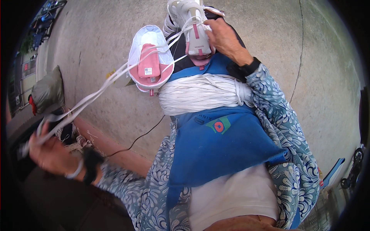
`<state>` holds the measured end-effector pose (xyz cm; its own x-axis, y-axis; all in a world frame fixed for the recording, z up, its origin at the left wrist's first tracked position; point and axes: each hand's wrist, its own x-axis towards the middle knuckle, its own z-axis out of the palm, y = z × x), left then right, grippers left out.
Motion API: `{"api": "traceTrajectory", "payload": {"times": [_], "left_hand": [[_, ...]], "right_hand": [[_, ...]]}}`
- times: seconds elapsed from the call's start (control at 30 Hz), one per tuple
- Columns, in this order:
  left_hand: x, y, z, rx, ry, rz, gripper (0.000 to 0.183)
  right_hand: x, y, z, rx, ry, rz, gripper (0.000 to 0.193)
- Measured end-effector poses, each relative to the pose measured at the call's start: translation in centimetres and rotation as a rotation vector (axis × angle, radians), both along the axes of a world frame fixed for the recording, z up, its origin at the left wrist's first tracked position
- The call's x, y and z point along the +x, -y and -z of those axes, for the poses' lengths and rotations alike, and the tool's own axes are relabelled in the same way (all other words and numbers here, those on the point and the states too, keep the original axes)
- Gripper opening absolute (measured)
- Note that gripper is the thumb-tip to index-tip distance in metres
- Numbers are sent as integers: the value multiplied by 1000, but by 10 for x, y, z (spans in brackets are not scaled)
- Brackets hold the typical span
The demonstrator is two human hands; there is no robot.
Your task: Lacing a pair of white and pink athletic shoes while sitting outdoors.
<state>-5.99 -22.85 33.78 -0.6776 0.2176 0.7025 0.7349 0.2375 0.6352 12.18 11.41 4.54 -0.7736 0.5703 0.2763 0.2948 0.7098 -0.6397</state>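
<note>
Far out to the left, my left hand [54,154] is blurred, its fingers round long white shoelaces [102,88]. These run taut up to the right, across to the shoe in front of me. My right hand [228,40] is closed on the side of that light grey shoe upper [199,44] with pink trim, its fingertips by the lacing. Left of it lies a second upper [135,42], white and pale blue with a pink tongue. A thick bundle of white laces [204,92] rests across my lap, over a blue apron [219,150].
More white shoe parts [175,11] are stacked at the far end of my lap. A thin dark cord [140,138] runs to the left. A grey-green sack [48,90] stands at the far left, with loose laces [83,143] nearer me. Concrete floor [104,42] surrounds me.
</note>
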Motion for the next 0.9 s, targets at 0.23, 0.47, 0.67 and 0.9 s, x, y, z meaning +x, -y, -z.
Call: {"api": "traceTrajectory", "payload": {"times": [0.23, 0.47, 0.67, 0.9], "left_hand": [[72, -177, 178, -243, 413, 480, 8], [90, -204, 196, -247, 346, 624, 16], [92, -198, 201, -338, 277, 639, 16], [75, -179, 186, -179, 668, 701, 16]], "right_hand": [[12, 20, -105, -570, -398, -165, 19], [7, 31, -90, -386, -473, -104, 20], [1, 29, -89, -371, -482, -141, 19], [18, 16, -102, -1117, -675, -195, 19]]}}
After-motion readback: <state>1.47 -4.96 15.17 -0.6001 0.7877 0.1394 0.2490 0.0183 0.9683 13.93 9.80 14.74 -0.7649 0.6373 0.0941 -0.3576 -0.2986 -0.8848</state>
